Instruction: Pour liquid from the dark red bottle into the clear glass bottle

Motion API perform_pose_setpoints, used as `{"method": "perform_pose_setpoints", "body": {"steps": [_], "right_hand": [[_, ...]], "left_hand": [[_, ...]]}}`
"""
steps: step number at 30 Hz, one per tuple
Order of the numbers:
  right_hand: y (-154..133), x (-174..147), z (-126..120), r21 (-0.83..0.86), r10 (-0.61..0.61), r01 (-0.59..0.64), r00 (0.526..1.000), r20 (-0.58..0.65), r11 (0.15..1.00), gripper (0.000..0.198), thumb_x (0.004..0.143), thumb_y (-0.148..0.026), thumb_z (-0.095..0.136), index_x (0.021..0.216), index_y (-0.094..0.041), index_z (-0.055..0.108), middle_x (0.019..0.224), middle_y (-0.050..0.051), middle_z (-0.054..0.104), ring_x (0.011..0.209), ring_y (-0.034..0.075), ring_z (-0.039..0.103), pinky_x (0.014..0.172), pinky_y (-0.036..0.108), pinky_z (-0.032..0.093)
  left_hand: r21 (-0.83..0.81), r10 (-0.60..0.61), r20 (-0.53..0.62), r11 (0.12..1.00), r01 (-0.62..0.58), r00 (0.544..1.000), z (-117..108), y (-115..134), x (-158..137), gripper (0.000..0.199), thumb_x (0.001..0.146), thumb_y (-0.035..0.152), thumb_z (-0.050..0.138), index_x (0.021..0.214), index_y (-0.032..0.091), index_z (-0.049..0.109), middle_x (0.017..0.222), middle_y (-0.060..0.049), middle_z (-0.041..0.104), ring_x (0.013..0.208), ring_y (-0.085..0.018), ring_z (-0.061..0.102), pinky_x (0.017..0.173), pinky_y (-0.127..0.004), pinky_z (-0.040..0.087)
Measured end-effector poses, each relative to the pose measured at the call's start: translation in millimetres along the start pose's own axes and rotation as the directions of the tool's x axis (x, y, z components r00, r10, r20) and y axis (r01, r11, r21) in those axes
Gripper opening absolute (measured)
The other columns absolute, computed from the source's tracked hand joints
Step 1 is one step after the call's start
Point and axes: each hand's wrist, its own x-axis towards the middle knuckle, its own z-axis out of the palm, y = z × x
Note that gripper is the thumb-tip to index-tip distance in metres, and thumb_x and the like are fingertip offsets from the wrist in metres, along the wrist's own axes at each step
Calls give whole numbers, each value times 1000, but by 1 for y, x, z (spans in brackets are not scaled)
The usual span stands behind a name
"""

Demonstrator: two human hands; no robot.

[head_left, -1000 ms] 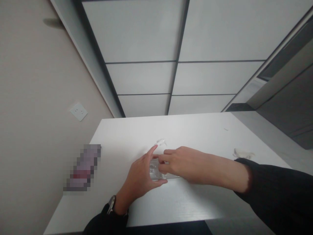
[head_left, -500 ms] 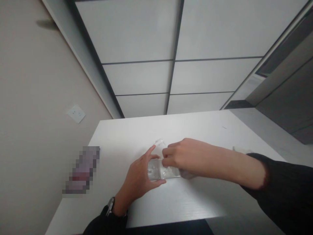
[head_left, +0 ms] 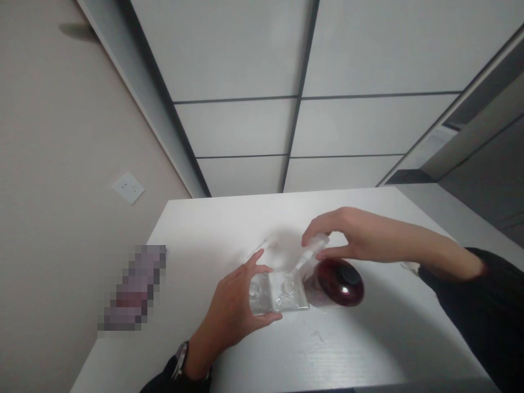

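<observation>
A clear plastic case lies on the white table. My left hand grips its left end between thumb and fingers. Raised above the case's right end, my right hand pinches a clear plastic flap that slants up from the case. Just right of the case and under my right hand sits a dark red round object with a black centre; what it is I cannot tell.
A blurred-out oblong item lies near the table's left edge. A small clear scrap rests beyond the case. A white crumpled bit peeks out behind my right forearm. A wall socket is at the left.
My right hand has lifted up and to the right off the case, pulling the clear flap with it. The dark red round object has come into sight. My left hand stays put.
</observation>
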Motion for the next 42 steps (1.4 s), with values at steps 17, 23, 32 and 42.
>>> {"method": "perform_pose_setpoints", "body": {"steps": [17,23,32,42], "right_hand": [[115,42,107,458,153,2,942,-300,889,45,75,-48,88,111,-24,76,118,7,76,107,25,69,100,43,53],[98,-25,114,557,301,57,794,-528,828,37,102,-57,58,116,-26,72,126,9,72,125,27,65,117,52,46],[40,-58,189,680,322,251,735,-597,689,111,64,-76,88,155,-29,44,162,15,46,152,37,44,127,53,36],[38,-49,181,687,289,295,746,-600,664,85,69,-42,95,142,-23,56,142,12,64,134,31,61,117,49,45]], "left_hand": [[61,30,8,998,-30,1000,2,-5,-1,95,59,23,101,136,30,45,149,-13,64,138,-37,63,107,-55,61],[87,93,10,992,-94,996,-5,-6,-3,107,60,40,103,146,31,40,151,-14,62,144,-39,56,117,-59,53],[93,283,150,950,-298,947,-26,68,26,73,101,38,67,164,32,30,166,-10,47,153,-29,47,125,-50,45],[160,335,430,886,-436,838,-32,129,116,18,103,28,65,117,22,74,111,-4,75,101,-19,70,92,-30,54]]}}
